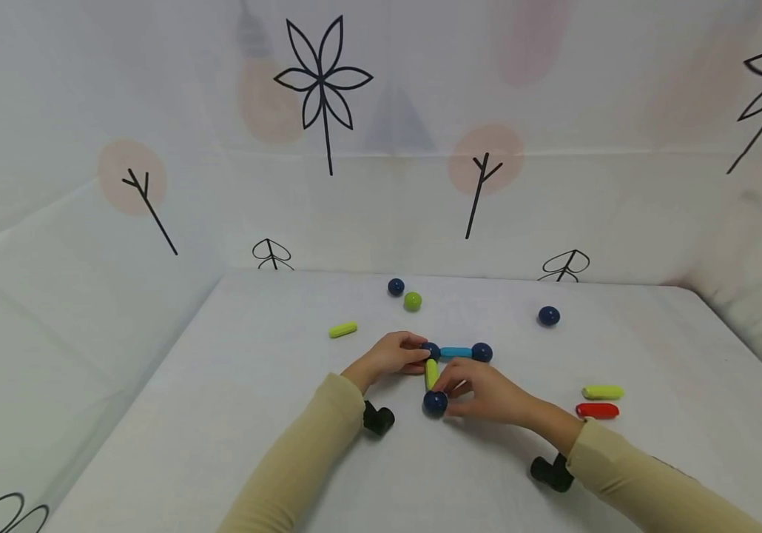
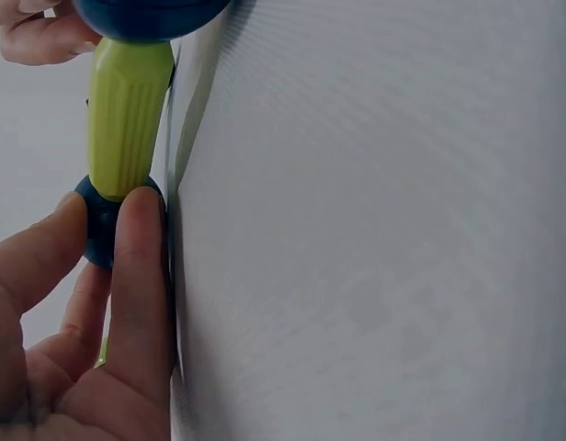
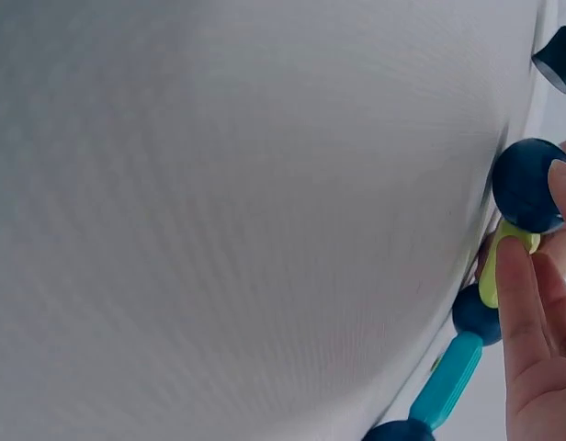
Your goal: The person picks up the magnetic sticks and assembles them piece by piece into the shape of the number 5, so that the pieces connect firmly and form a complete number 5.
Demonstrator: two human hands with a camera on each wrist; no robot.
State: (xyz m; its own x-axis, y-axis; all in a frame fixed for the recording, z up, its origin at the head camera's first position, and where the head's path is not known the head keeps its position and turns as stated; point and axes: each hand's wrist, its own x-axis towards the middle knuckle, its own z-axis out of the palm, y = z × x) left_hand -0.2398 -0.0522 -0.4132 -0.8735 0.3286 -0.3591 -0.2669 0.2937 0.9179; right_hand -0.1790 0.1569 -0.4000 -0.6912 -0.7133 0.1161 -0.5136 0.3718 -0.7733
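Two bare hands work on a joined piece of balls and sticks on the white tabletop. My left hand (image 1: pixel 389 357) pinches a dark blue ball (image 2: pixel 101 225) between thumb and fingers at the corner of the piece. From that ball a yellow-green stick (image 1: pixel 431 374) runs toward me to a nearer dark blue ball (image 1: pixel 435 403). Thumb and fingers of my right hand (image 1: pixel 489 392) hold this nearer ball, with fingers alongside the stick in the right wrist view. A light blue stick (image 1: pixel 456 352) extends right from the corner to another dark blue ball (image 1: pixel 482 352).
Behind lie a dark blue ball (image 1: pixel 396 287), a green ball (image 1: pixel 412 301) and another blue ball (image 1: pixel 550 316). A yellow-green stick (image 1: pixel 343 329) is at left; a second yellow stick (image 1: pixel 603 392) and a red stick (image 1: pixel 597 410) are at right. Patterned cloth (image 1: pixel 394 207) hangs behind.
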